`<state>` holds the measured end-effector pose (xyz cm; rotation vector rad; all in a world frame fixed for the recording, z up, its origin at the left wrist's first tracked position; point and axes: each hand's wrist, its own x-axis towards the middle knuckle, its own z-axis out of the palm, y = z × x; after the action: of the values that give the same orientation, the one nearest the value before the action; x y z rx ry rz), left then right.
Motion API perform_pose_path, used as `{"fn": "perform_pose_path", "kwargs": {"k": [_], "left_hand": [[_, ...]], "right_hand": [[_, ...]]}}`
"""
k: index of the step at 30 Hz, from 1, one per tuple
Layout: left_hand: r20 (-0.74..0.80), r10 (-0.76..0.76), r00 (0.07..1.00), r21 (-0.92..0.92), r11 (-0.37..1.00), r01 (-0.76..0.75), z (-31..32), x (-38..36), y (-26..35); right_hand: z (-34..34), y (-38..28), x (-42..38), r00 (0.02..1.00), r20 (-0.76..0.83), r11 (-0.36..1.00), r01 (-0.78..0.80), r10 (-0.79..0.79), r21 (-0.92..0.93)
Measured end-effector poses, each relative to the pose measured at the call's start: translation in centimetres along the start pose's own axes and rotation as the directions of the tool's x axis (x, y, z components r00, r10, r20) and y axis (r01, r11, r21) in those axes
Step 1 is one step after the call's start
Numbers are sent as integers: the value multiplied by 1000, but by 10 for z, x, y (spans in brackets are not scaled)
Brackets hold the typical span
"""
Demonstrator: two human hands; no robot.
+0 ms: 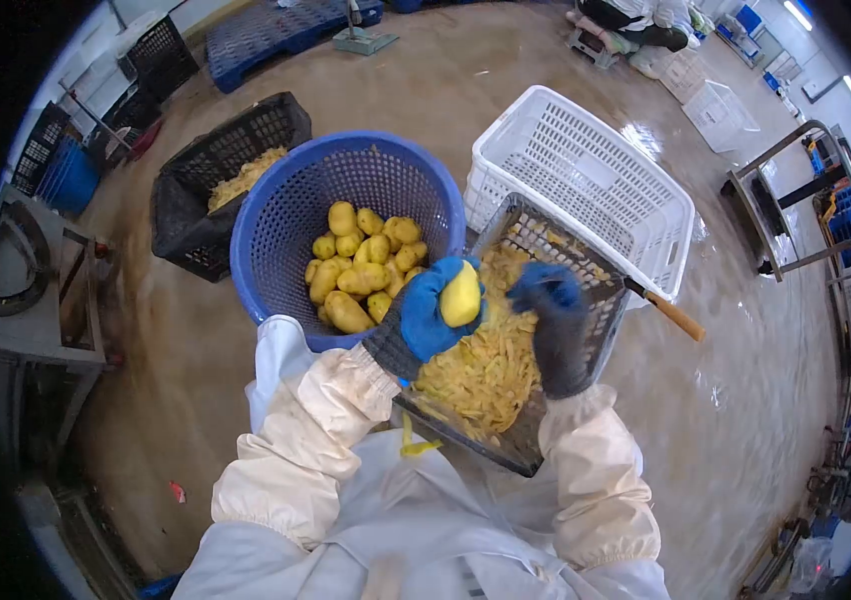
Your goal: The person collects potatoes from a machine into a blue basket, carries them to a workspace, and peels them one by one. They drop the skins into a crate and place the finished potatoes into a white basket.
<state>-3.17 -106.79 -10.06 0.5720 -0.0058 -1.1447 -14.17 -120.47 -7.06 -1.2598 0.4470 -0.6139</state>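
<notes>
My left hand (pixel 433 312), in a blue-coated glove, grips a pale yellow potato (pixel 461 296) that looks peeled. Facing it is my gloved right hand (pixel 552 315), blurred by motion, its fingers curled; what they hold is not clear. Both hands are above a dark mesh crate (pixel 601 345) full of potato peelings (pixel 481 385). A knife with a wooden handle (pixel 676 313) lies across the crate's right rim, its blade end near my right hand. To the left, a blue perforated basket (pixel 266 225) contains several potatoes (pixel 361 265).
A white plastic crate (pixel 586 150) stands just beyond the dark one. Behind the blue basket is a black crate (pixel 196 210) with peelings inside. A metal cart (pixel 796 200) stands at the right, a metal machine (pixel 41 290) at the left. The floor (pixel 726 400) looks wet.
</notes>
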Motion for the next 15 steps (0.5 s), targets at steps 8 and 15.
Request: {"fn": "perform_pose_path", "kwargs": {"k": [8, 15], "left_hand": [[98, -53, 994, -57, 997, 59, 12, 1, -5], [235, 172, 956, 531, 801, -275, -8, 4, -14]], "right_hand": [[5, -7, -8, 949, 210, 966, -252, 235, 55], [13, -12, -24, 924, 334, 980, -150, 187, -133]]}}
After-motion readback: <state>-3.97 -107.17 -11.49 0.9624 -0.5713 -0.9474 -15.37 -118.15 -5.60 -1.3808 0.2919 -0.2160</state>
